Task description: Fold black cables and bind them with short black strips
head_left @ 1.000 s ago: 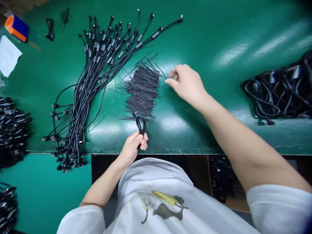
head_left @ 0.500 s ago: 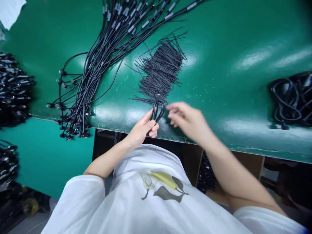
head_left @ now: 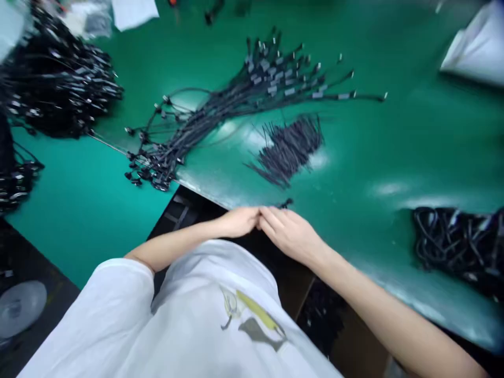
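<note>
My left hand (head_left: 240,221) and my right hand (head_left: 289,233) meet at the table's front edge, their fingers closed together. Between them is a coiled black cable, mostly hidden by the fingers; only a dark end of the cable (head_left: 286,203) sticks out above the right knuckles. The picture is smeared by motion, so the exact finger grip is unclear. Just beyond the hands lies a pile of short black ties (head_left: 289,149). Behind it, to the left, a long bundle of loose black cables (head_left: 220,110) with grey sleeves stretches across the table.
A big heap of black cables (head_left: 66,79) stands at the left. Coiled cables (head_left: 457,241) lie at the right on the green table (head_left: 374,147). White packaging (head_left: 478,47) is at the far right, a white sheet (head_left: 134,11) at the back left. Dark shelving sits below the edge.
My right hand has moved in to join my left at the coiled cable, which the fingers now mostly cover. The head view has turned, showing more of the table's far side.
</note>
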`<state>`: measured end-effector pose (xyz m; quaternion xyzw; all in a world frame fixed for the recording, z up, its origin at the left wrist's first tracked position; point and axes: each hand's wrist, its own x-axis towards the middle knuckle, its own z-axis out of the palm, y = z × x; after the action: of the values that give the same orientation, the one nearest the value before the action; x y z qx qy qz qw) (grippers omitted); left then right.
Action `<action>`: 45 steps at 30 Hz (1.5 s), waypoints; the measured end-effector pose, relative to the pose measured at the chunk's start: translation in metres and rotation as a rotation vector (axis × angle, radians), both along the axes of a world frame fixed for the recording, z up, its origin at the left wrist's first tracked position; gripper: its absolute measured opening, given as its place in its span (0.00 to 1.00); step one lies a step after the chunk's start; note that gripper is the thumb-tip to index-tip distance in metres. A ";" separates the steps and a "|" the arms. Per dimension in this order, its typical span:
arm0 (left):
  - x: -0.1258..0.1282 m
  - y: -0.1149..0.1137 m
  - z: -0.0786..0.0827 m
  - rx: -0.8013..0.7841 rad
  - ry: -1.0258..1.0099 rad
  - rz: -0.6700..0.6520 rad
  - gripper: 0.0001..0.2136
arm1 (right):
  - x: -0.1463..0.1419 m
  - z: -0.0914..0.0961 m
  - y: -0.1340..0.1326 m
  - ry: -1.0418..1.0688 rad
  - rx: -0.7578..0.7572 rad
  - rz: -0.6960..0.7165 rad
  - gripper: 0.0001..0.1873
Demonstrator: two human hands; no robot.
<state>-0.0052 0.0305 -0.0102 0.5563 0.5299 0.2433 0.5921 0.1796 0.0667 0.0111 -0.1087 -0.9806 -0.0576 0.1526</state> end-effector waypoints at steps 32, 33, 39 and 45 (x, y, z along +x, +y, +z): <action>0.001 0.001 0.021 -0.272 -0.423 0.113 0.09 | -0.009 0.011 0.008 -0.023 -0.282 -0.163 0.16; 0.003 0.002 0.018 -0.189 -0.428 0.159 0.11 | -0.010 0.011 0.004 0.081 -0.393 -0.261 0.17; 0.004 0.009 -0.001 0.272 -0.384 0.282 0.12 | -0.019 -0.002 -0.016 0.755 -1.234 -0.643 0.17; -0.018 0.003 0.007 0.518 -0.116 0.011 0.13 | -0.003 -0.010 -0.008 0.657 -1.304 -0.591 0.21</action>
<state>-0.0230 0.0334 -0.0033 0.6715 0.4181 0.4054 0.4582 0.1767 0.0583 0.0016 -0.4440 -0.6516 0.5264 0.3182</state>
